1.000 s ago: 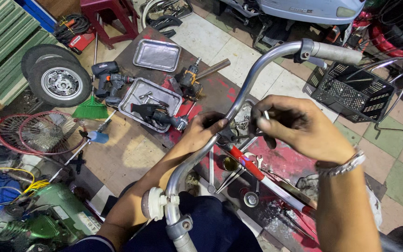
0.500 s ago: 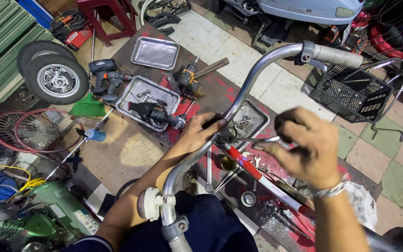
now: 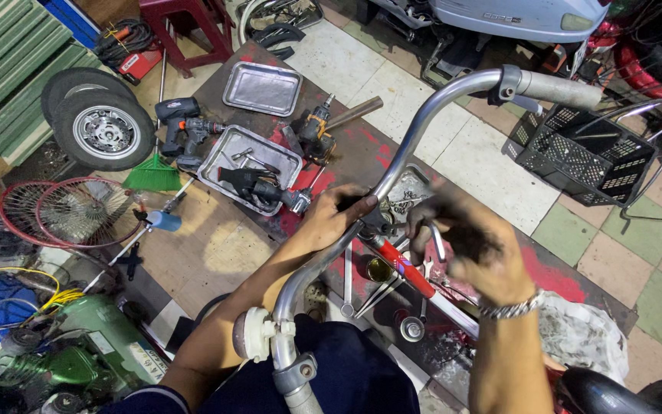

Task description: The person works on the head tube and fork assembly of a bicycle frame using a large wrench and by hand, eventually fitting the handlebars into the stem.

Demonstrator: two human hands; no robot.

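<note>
A silver bicycle handlebar curves from a white bar end near me up to a grey grip at the top right. My left hand is closed on the bar at its middle, by the stem. My right hand, blurred and greasy, holds a thin silver tool next to the same spot. A red frame tube runs down to the right under both hands. A metal bracelet circles my right wrist.
Two metal trays, cordless drills and a hammer lie on the stained floor mat. Small tyres and spoked wheels sit left, a green machine bottom left. A black basket and a scooter stand upper right.
My right hand has dropped lower and swung in toward the stem, now blurred with motion. The left hand keeps its hold on the bar. The view has shifted a little.
</note>
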